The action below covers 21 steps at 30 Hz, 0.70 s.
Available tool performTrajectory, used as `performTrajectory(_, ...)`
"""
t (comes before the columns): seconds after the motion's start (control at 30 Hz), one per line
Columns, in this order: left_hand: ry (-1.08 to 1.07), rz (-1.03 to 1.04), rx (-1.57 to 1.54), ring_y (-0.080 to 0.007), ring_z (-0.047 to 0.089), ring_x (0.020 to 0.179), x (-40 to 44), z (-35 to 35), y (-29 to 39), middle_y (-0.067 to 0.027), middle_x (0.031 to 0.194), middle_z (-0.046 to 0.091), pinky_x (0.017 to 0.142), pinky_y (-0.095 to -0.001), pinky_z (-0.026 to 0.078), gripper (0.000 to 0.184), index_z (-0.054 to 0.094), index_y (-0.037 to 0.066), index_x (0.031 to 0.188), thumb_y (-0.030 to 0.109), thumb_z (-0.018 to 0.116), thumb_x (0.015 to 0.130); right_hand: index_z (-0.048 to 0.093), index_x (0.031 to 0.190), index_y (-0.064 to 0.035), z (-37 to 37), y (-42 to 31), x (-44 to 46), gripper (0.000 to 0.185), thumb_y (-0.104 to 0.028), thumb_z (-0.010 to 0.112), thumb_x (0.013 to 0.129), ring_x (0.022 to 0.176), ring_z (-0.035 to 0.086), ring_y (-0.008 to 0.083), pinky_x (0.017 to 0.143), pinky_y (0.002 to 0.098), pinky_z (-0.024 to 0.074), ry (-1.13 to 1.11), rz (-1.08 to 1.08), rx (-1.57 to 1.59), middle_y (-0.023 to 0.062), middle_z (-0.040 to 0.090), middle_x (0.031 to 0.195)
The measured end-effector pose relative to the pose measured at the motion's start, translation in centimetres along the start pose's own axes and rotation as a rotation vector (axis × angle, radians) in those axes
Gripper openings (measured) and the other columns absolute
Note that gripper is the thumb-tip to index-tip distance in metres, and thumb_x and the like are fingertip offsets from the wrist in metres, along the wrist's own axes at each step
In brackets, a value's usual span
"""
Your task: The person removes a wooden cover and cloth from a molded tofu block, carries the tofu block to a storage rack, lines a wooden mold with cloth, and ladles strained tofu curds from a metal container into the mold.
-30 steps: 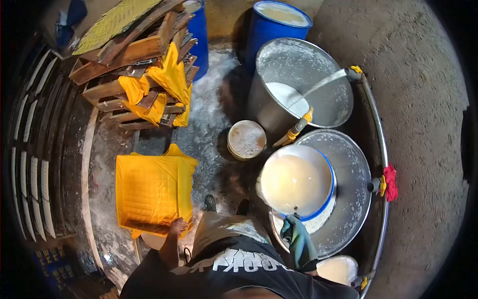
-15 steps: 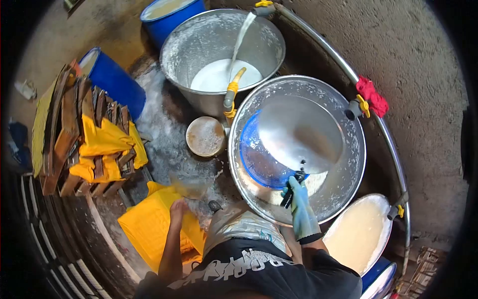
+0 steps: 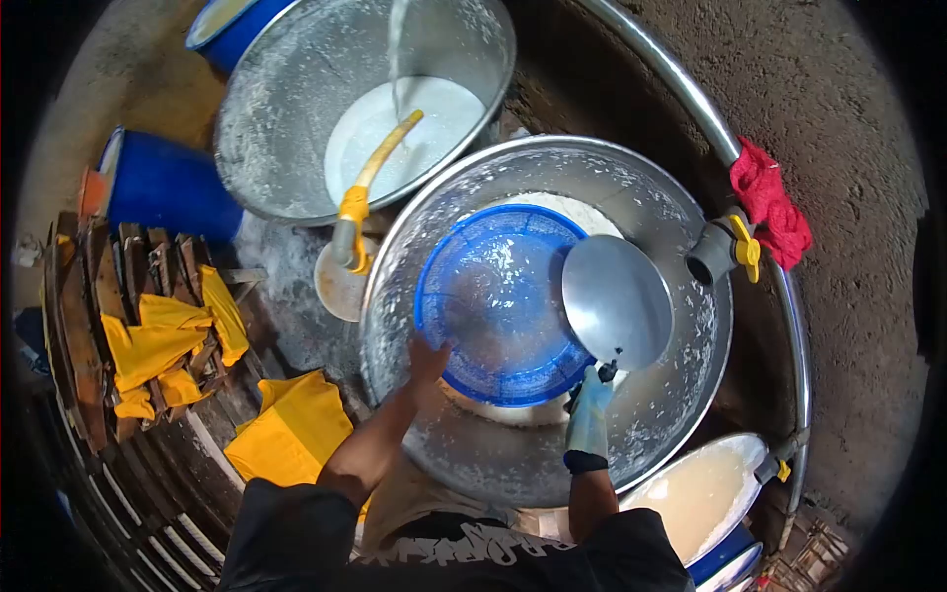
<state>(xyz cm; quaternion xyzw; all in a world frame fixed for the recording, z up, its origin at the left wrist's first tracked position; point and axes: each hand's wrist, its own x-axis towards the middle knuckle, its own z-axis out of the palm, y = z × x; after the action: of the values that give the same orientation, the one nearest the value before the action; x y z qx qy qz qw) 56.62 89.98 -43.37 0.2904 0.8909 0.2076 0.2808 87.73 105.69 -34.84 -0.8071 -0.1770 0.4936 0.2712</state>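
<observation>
My bare left hand (image 3: 429, 363) is at the near left rim of a round blue strainer (image 3: 434, 281), its fingers closed over the edge. The strainer sits inside a wide metal vat (image 3: 681, 395), above whitish contents. In a pale glove, my right hand (image 3: 590, 405) grips the black handle of a large round metal ladle (image 3: 617, 301). Its shiny bowl overlaps the strainer's right rim, so part of that rim is hidden.
Behind stands a second metal vat (image 3: 256, 148), with white liquid pouring in. A yellow-wrapped pipe (image 3: 355, 212) and a valve (image 3: 725, 247) on a metal pipe (image 3: 797, 375) border the vats. Blue barrels (image 3: 168, 187), stacked boards (image 3: 84, 326) and yellow cloth (image 3: 291, 429) lie leftward.
My left hand has moved from beside the yellow cloth to the strainer's rim. The ladle has shifted right, uncovering most of the strainer. The view has moved closer to the vats.
</observation>
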Motion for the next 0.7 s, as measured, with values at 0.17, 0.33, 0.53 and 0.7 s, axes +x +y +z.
performTrajectory(0.17, -0.294, -0.812, -0.464, -0.0373, 0.057, 0.113, -1.0, 9.8, -11.9, -0.0121, 0.125, 0.059, 0.097, -0.0516, 0.045, 0.053, 0.054, 0.009, 0.126, 0.031, 0.074, 0.083, 0.052, 0.123, 0.0026, 3.6, -2.2, 11.2, 0.054, -0.03, 0.071, 0.085, 0.087, 0.067, 0.0259, 0.078, 0.0349, 0.0534, 0.209, -0.481, -0.409, 0.0144, 0.068, 0.1)
performTrajectory(0.33, -0.464, -0.914, -0.989, -0.033, 0.062, 0.107, -2.9, 9.5, -11.7, -0.0126, 0.122, 0.061, 0.09, -0.0611, 0.048, 0.056, 0.05, 0.015, 0.132, 0.029, 0.071, 0.082, 0.053, 0.123, 0.0007, 8.4, -7.0, 14.1, 0.058, -0.038, 0.074, 0.084, 0.094, 0.068, 0.0267, 0.084, 0.0344, 0.0529, 0.178, -0.714, -0.506, 0.0175, 0.069, 0.104)
performTrajectory(0.53, -0.267, -0.815, -1.077, -0.032, 0.056, 0.115, -2.1, 5.7, -2.8, -0.0061, 0.127, 0.056, 0.094, -0.0586, 0.047, 0.06, 0.05, 0.017, 0.131, 0.016, 0.077, 0.078, 0.062, 0.111, -0.0097, 10.9, -6.6, 18.1, 0.04, -0.04, 0.072, 0.086, 0.087, 0.069, 0.0243, 0.081, 0.0377, 0.0531, -0.004, -0.761, -0.614, 0.0091, 0.07, 0.096)
performTrajectory(0.7, -0.158, -0.959, -0.914, -0.0282, 0.059, 0.109, -2.6, 9.2, -7.1, -0.0057, 0.122, 0.059, 0.086, -0.0522, 0.05, 0.054, 0.052, 0.015, 0.13, 0.016, 0.076, 0.082, 0.062, 0.112, -0.01, 9.3, -7.5, 18.3, 0.038, -0.037, 0.07, 0.087, 0.091, 0.069, 0.0306, 0.081, 0.0408, 0.0535, 0.026, -0.741, -0.715, 0.0122, 0.07, 0.099)
